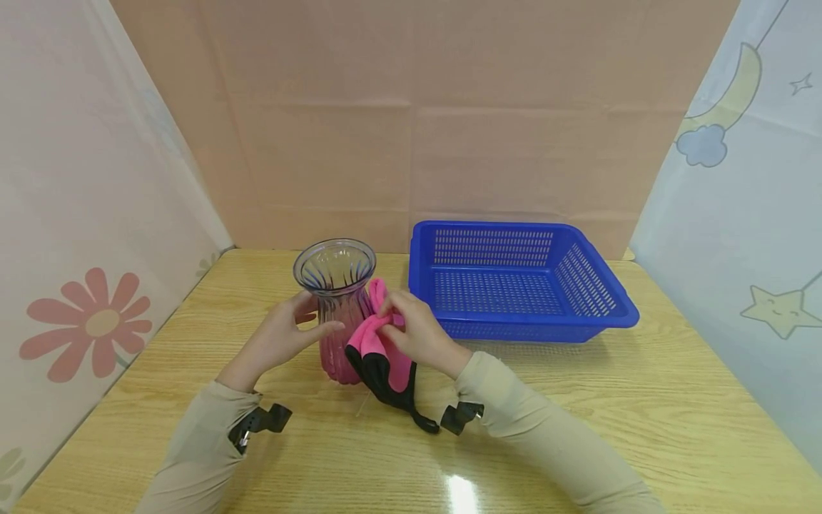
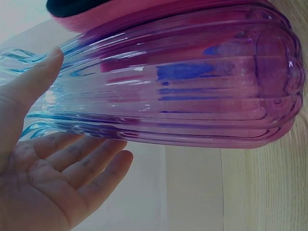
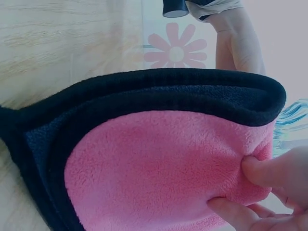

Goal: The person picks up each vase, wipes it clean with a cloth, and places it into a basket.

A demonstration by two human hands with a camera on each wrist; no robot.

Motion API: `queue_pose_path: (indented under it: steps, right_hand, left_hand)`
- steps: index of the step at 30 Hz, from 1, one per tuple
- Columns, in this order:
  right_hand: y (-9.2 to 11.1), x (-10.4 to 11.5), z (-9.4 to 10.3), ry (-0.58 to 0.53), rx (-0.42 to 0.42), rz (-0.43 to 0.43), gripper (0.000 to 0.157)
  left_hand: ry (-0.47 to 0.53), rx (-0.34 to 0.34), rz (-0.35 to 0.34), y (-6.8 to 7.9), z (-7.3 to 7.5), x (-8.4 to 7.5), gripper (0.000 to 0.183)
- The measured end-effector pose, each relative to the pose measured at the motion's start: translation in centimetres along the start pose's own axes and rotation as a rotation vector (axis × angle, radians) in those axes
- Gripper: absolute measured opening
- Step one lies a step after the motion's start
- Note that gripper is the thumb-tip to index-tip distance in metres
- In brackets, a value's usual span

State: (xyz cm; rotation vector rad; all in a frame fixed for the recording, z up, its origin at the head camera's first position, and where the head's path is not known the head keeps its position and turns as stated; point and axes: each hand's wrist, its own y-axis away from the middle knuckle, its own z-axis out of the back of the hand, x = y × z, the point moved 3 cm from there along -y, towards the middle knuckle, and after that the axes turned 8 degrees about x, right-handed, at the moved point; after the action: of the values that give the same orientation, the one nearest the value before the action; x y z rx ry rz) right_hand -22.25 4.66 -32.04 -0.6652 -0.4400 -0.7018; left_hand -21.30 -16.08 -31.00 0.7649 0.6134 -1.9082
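A ribbed glass vase (image 1: 339,357), pink-purple below and bluish at its flared rim, stands upright on the table, left of centre. Around its upper part curls my left hand (image 1: 281,334), the thumb in front and the fingers at the far side. The left wrist view shows the vase (image 2: 202,96) lying sideways across the picture, with the hand (image 2: 53,187) at its neck. My right hand (image 1: 419,332) pinches a pink cloth with black edging (image 1: 401,368) against or close to the vase's right side. Thumb and fingertips dent the plush cloth (image 3: 149,163) in the right wrist view.
A blue plastic basket (image 1: 514,318) with slotted walls sits behind and to the right of the hands. Wood-grain tabletop (image 1: 552,414) lies under everything. A plain peach backdrop (image 1: 411,128) and patterned side curtains (image 1: 96,214) enclose the table.
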Motion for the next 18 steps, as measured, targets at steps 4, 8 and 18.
queue_pose_path:
  steps: [4,8,18]
  right_hand:
    - [-0.2,0.3,0.2,-0.014,-0.022,-0.002,0.013]
    - [-0.5,0.8,0.6,-0.02,-0.061,0.021,0.013]
    - [-1.0,1.6,1.5,-0.11,-0.143,0.047,0.012]
  left_hand:
    - [-0.004,-0.007,0.0,0.0,0.0,0.0,0.059]
    - [-0.009,-0.011,-0.013,-0.1,-0.1,0.1,0.057]
    - [-0.044,-0.012,-0.023,-0.2,0.0,-0.1,0.055]
